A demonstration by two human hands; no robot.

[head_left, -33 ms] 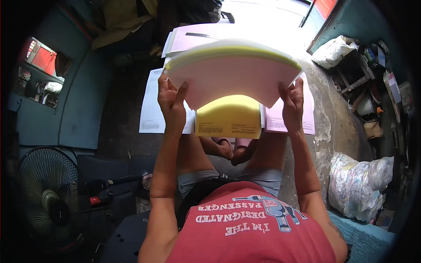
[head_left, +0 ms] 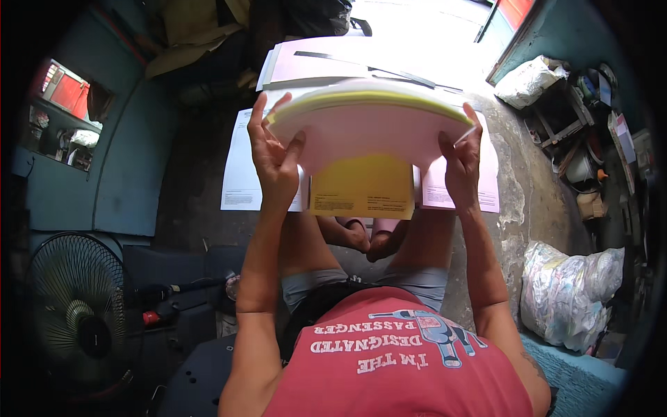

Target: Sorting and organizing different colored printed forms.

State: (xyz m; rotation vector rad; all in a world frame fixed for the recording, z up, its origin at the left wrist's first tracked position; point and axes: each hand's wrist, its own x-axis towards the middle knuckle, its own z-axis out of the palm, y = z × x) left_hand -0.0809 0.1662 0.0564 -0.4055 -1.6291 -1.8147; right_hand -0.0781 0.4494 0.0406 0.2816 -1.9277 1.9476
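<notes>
A bowed stack of pink, white and yellow sheets (head_left: pixel 368 117) is raised between my hands. My left hand (head_left: pixel 276 160) grips its left end with the thumb in front and fingers partly raised behind. The right end is held by my right hand (head_left: pixel 460 163), thumb against the pink face. Beneath are a white pile (head_left: pixel 238 167) at left, a yellow pile (head_left: pixel 361 191) in the middle and a pink pile (head_left: pixel 462 194) at right. Beyond them lie more pink sheets (head_left: pixel 319 68) with thin dark strips (head_left: pixel 331 57) on top.
A fan (head_left: pixel 76 320) stands at lower left beside dark furniture. A wrapped bundle (head_left: pixel 570 292) sits at right, with a white sack (head_left: pixel 528 83) and assorted clutter (head_left: pixel 580 167) along that wall. A dark bag (head_left: pixel 323 14) is at the back, left of a bright doorway.
The held stack has come down slightly and its top edge looks flatter, showing more of the dark strips behind. The fingers of my left hand are more extended upward.
</notes>
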